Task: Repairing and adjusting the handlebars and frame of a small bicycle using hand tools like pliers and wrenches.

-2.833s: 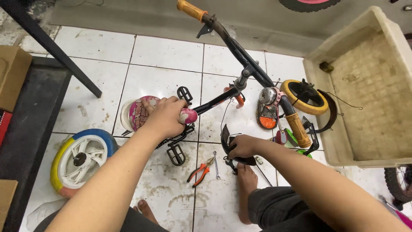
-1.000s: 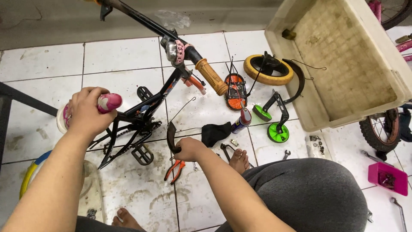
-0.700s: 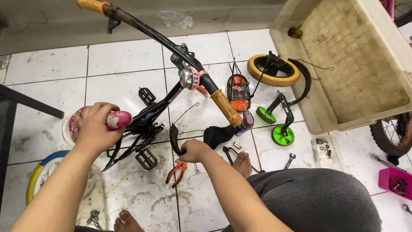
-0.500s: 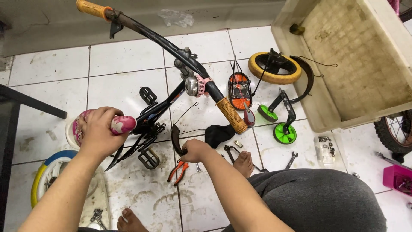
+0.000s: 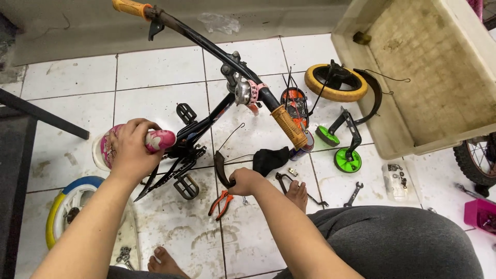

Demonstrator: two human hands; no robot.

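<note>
Hands (image 5: 133,150) grip padded pink saddle (image 5: 155,139), curved black fender (image 5: 222,170).

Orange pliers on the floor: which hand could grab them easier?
Probably the right hand. It sits just above the orange pliers, though it grips a black curved part. The left hand grips the pink saddle, farther away.

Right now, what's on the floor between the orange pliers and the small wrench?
In the head view, between the orange pliers and the small wrench lie the person's bare foot and dark pliers beside it.
</note>
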